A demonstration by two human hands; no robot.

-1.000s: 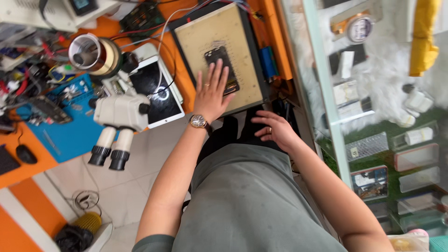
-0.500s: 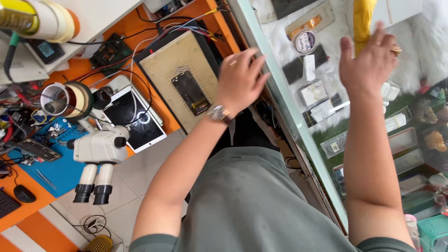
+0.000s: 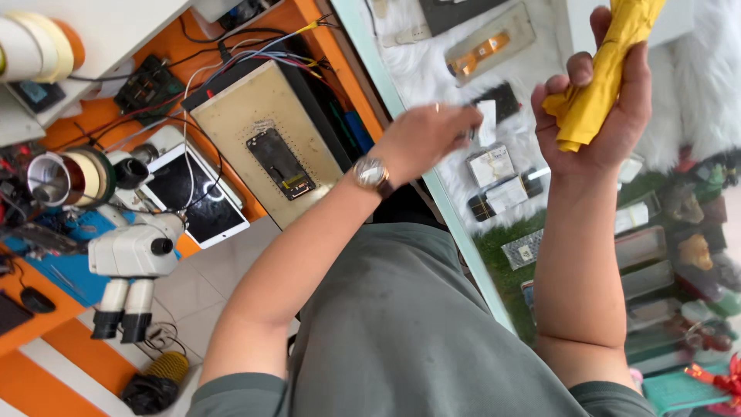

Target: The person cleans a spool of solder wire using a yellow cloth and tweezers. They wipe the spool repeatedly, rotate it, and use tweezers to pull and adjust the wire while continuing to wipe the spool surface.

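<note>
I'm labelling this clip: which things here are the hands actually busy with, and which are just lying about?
In hand:
right hand gripping a crumpled yellow cloth
left hand over the glass counter

Lying about:
microscope
tablet
tape rolls
phone part on the beige plate

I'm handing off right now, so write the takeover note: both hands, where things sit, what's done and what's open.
Right hand: raised over the glass counter, closed around a bunched yellow cloth.
Left hand: watch on wrist, over the counter edge, fingertips by a small white card; grip unclear.
Bench: dark phone part lies flat on the beige plate; microscope and tablet beside it.
Done: cloth in hand. Open: phone part untouched.
</note>
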